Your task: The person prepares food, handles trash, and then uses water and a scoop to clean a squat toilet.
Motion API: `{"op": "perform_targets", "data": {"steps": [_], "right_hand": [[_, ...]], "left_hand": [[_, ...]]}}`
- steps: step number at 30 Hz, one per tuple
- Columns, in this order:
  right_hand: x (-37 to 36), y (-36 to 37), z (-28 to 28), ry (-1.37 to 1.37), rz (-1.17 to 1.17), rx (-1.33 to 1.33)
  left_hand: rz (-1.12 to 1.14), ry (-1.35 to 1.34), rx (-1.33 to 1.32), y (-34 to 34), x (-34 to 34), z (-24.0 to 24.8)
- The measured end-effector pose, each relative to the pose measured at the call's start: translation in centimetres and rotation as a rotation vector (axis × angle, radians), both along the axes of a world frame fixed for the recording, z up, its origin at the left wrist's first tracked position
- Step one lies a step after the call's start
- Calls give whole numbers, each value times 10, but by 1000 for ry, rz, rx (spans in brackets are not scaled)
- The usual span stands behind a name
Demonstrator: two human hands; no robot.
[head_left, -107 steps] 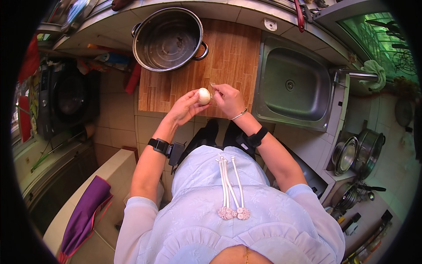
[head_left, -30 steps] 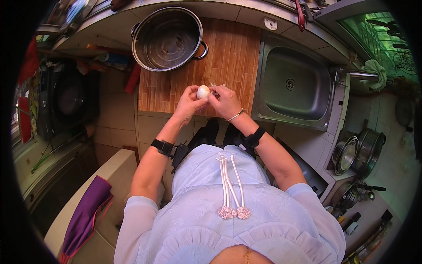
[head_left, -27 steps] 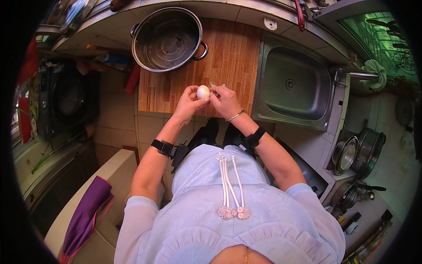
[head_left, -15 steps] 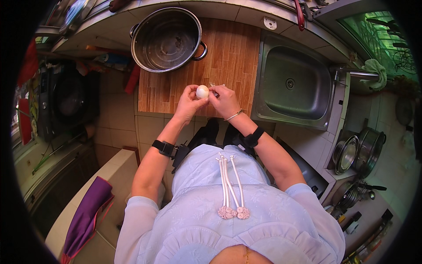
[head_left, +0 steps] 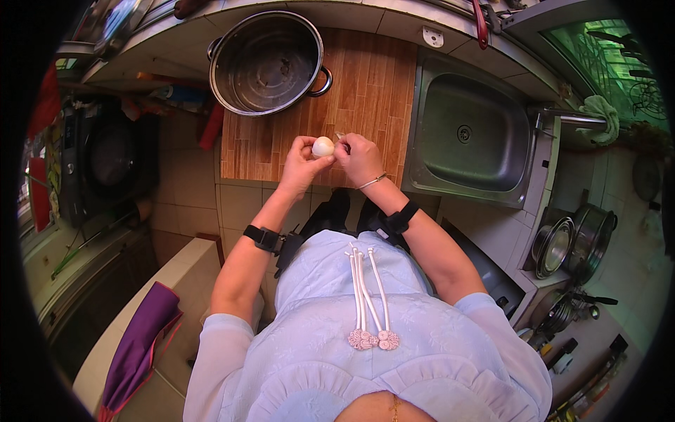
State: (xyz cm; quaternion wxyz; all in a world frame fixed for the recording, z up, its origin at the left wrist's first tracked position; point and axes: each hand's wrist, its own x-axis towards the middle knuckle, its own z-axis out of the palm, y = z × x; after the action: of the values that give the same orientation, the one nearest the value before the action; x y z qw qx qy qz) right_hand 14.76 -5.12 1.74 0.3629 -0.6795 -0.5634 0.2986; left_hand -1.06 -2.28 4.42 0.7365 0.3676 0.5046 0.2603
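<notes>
A smooth white egg (head_left: pixel 323 146) is held between the thumb and fingers of my left hand (head_left: pixel 302 162), above the near part of a wooden-patterned board (head_left: pixel 365 91). My right hand (head_left: pixel 361 160) is closed in a pinch at the egg's right side. By its fingertips shows a thin pale scrap (head_left: pixel 340 136), perhaps shell or skin, too small to make out. A large steel pot (head_left: pixel 266 65) with two loop handles stands on the board beyond my left hand; its inside has dark stains.
Right of the board is a steel sink (head_left: pixel 464 133) with a drain. A green cloth (head_left: pixel 600 116) hangs by the window. Steel pans (head_left: pixel 562 243) and utensils stand at the right. A purple cloth (head_left: pixel 144 344) lies over a low ledge at the left.
Both hands stay in nearly the same place. My right fingers have turned slightly beside the egg, and the pale scrap at them shows less than before.
</notes>
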Motion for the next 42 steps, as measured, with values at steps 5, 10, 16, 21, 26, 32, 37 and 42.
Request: {"op": "perform_targets", "data": {"steps": [5,10,16,21,26,32,37,42], "right_hand": [[13,2,-17,-2,-3,-56],[19,3,-9,-178,108,-8],[6,-1,16,-194,113,220],[5,-2,23,-243,171,326],[5,-5,20,-291,195,303],[5,-7,17,-301,175,303],[2,-3,10,-280,100,319],[5,3,4,-276,80,259]], "left_hand": [[7,-278,-292,7,-7,11],[-8,-323,-333,7,-15,2],[12,-210,-292,4,-8,5],[31,-158,-302,3,-5,4],[11,-86,-276,3,-2,7],[8,-66,-246,2,0,8],[24,-72,-217,5,3,7],[9,-61,-185,3,1,6]]}}
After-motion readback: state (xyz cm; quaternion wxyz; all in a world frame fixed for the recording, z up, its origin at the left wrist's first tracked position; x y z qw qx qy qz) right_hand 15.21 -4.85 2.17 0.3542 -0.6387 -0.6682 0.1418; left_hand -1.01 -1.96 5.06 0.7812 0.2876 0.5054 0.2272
